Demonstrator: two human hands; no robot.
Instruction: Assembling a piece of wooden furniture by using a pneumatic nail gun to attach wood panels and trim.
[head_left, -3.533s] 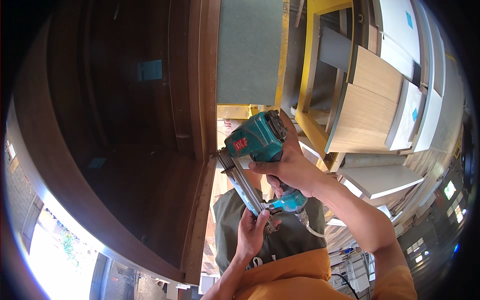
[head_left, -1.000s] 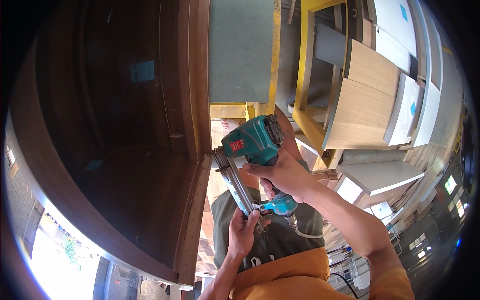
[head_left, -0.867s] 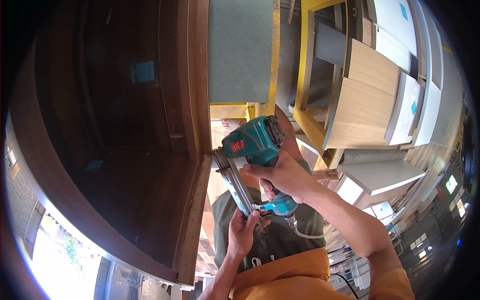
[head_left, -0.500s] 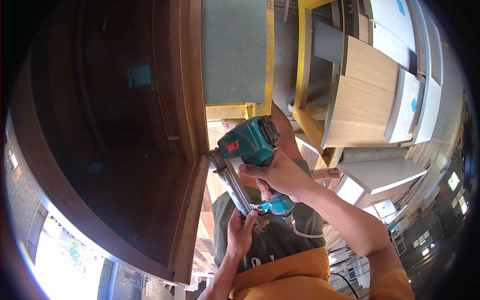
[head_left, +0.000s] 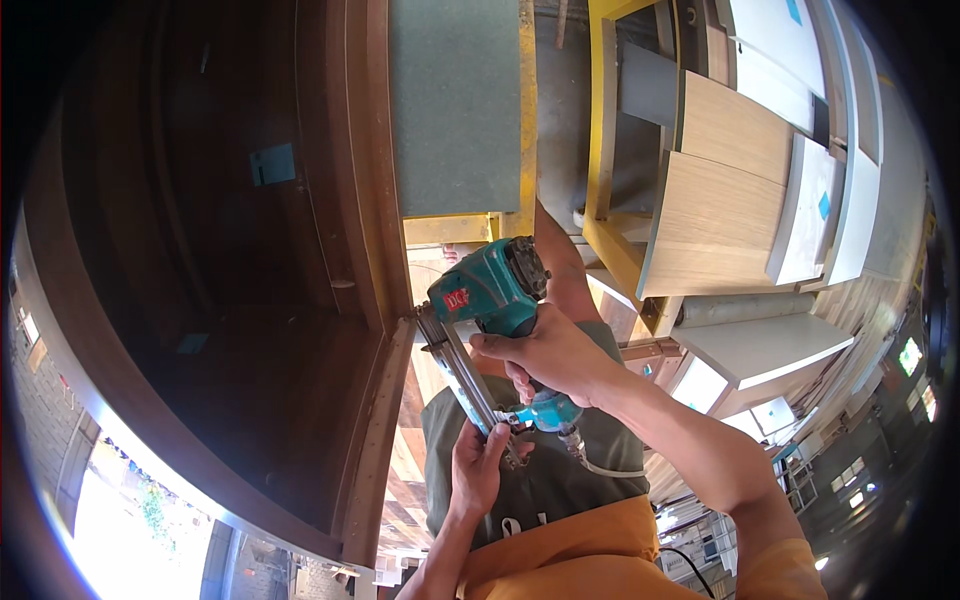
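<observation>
A teal nail gun is held level with my waist, its nose against or very close to the edge of a dark brown wooden cabinet. My right hand wraps round its grip; whether a finger is on the trigger cannot be seen. Lower down, my left hand closes on the rear end of the long metal magazine, thumb on top. A pale air hose runs from the base of the handle. The cabinet's open, dark inside faces up at the left.
A yellow-edged bench with a grey-green top stands beyond the cabinet's corner. On the right, a yellow metal frame stands beside stacked wood-grain panels and white panels. A white-topped box sits nearer.
The nail gun and both hands have shifted slightly left in view, and the bench and cabinet edge appear shifted left too. My hold on the tool is unchanged.
</observation>
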